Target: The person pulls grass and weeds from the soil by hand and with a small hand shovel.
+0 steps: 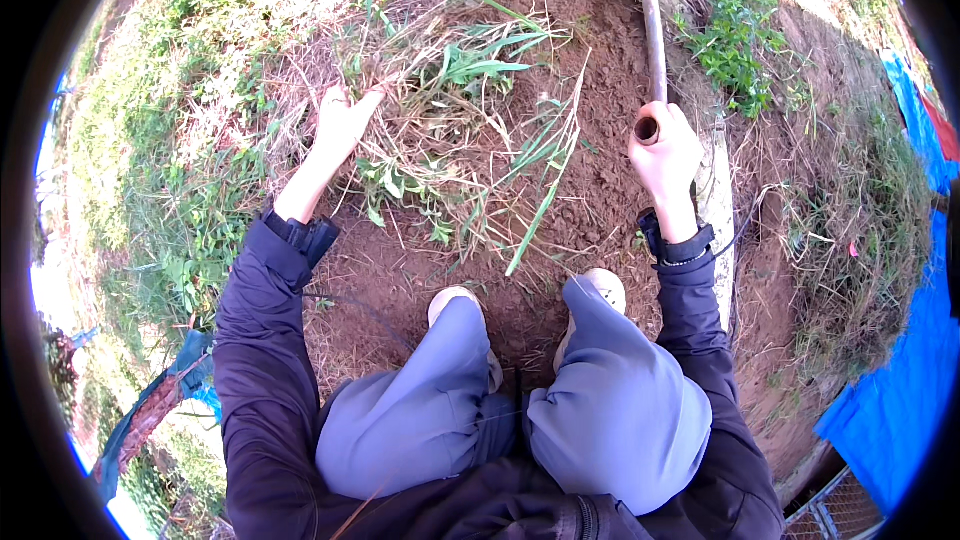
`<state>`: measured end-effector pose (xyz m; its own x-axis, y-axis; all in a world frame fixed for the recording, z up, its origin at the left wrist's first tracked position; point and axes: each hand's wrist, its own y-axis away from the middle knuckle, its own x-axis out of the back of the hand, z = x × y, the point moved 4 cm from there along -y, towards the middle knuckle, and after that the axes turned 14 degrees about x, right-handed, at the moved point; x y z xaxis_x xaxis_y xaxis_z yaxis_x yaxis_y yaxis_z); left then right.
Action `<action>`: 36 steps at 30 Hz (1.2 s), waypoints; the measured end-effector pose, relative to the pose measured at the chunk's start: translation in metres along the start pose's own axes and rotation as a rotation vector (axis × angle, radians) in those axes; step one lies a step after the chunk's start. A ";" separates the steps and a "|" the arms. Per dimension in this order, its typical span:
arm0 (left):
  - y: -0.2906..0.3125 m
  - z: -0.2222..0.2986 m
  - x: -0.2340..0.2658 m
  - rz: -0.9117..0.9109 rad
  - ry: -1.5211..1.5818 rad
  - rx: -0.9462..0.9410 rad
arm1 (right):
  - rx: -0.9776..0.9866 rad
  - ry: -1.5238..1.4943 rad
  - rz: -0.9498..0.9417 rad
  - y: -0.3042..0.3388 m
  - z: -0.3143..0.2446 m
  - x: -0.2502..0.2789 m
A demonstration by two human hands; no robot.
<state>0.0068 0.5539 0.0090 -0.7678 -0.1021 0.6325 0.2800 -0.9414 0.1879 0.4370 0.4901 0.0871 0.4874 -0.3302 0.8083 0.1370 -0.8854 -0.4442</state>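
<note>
Grass (pixel 480 68) left, tool (pixel 655 40) right, soil (pixel 600 50) between

The left hand (pixel 343 122) is at the grass's left edge, the right hand (pixel 670 152) around the tool's near end. A plant (pixel 738 40) stands right of the tool, a tarp (pixel 915 370) farther right; shoes (pixel 607 287) rest on the near soil.

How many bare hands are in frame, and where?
2: the left hand at the dry grass, left of centre; the right hand around the hollow tool handle, right of centre.

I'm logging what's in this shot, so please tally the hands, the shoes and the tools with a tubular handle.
Hands: 2
Shoes: 2
Tool with a tubular handle: 1
Total: 5
</note>
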 end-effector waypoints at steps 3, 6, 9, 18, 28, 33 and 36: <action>0.025 -0.004 0.030 -0.088 0.176 0.167 | -0.007 0.107 -0.364 0.029 0.013 -0.043; 0.030 -0.062 0.075 -0.024 -0.035 0.183 | 0.057 0.058 -0.465 0.029 0.012 -0.061; 0.059 -0.042 0.107 -0.076 0.071 0.209 | -0.151 -0.081 -0.241 0.010 0.017 -0.012; 0.055 -0.110 0.243 0.222 -0.311 0.249 | 0.025 -0.088 -0.362 0.044 0.005 -0.086; 0.016 0.202 -0.010 0.247 -0.821 -0.697 | -0.101 -0.068 -0.014 0.011 0.025 0.003; -0.013 0.223 -0.188 -0.042 -0.999 -0.874 | -0.314 -0.256 -0.083 0.040 0.041 -0.025; -0.040 0.188 -0.238 -0.159 -1.108 -0.600 | -0.301 -0.255 -0.123 0.069 0.030 -0.034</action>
<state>0.2868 0.6768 -0.0078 0.2037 0.0746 0.9762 -0.2974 -0.9452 0.1343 0.4551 0.4504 0.0173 0.6863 -0.1576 0.7101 -0.0324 -0.9819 -0.1866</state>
